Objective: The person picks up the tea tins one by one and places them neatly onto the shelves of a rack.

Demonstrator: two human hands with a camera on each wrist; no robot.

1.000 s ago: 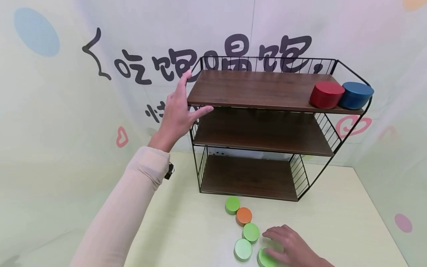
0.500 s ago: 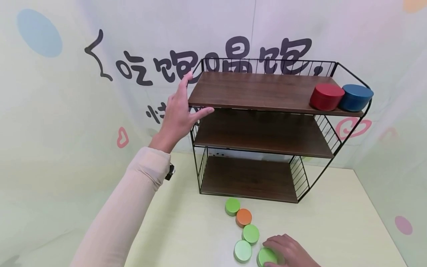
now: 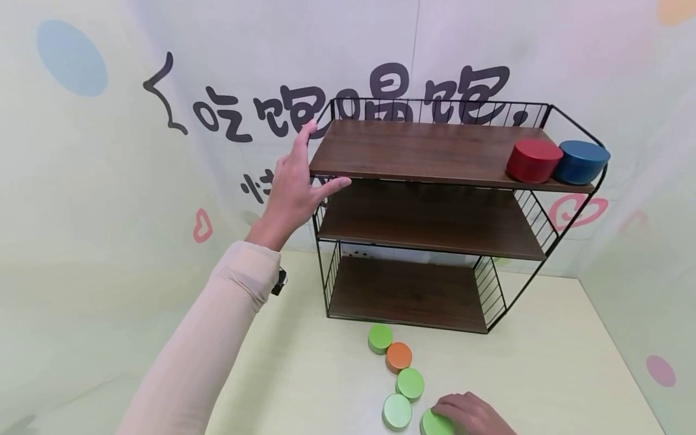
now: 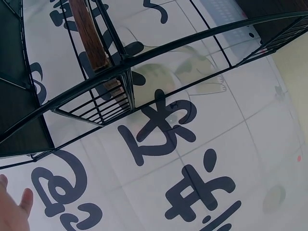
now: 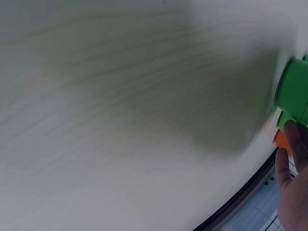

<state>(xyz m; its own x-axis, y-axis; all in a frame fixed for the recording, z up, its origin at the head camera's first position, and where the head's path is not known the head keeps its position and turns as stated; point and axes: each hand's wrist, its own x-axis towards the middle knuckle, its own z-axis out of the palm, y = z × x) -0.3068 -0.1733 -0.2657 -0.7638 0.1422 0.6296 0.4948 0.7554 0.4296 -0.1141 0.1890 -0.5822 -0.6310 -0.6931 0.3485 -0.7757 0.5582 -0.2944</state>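
At the front left corner of the three-tier shelf (image 3: 402, 151), my left hand (image 3: 293, 181) rests with its thumb stretched along the front and its index finger straight up the side. The other fingers are hidden. Low in the head view, my right hand (image 3: 472, 414) grips a light green round box (image 3: 435, 423) from its right. My thumb is hidden there. In the right wrist view, fingers (image 5: 298, 147) touch that green box (image 5: 293, 91). Another green box (image 3: 410, 383), a pale green box (image 3: 397, 412), an orange box (image 3: 399, 357) and a darker green box (image 3: 380, 338) form a zigzag line.
A red round box (image 3: 534, 161) and a blue one (image 3: 582, 162) sit side by side on the top board's right end. The shelf has black wire sides and stands on a pale table (image 3: 544, 356) before a printed wall sheet (image 3: 234, 36).
My right hand, first above the light green box with fingers spread, has closed round its right side. My left hand keeps its place on the shelf. The view has shifted slightly.
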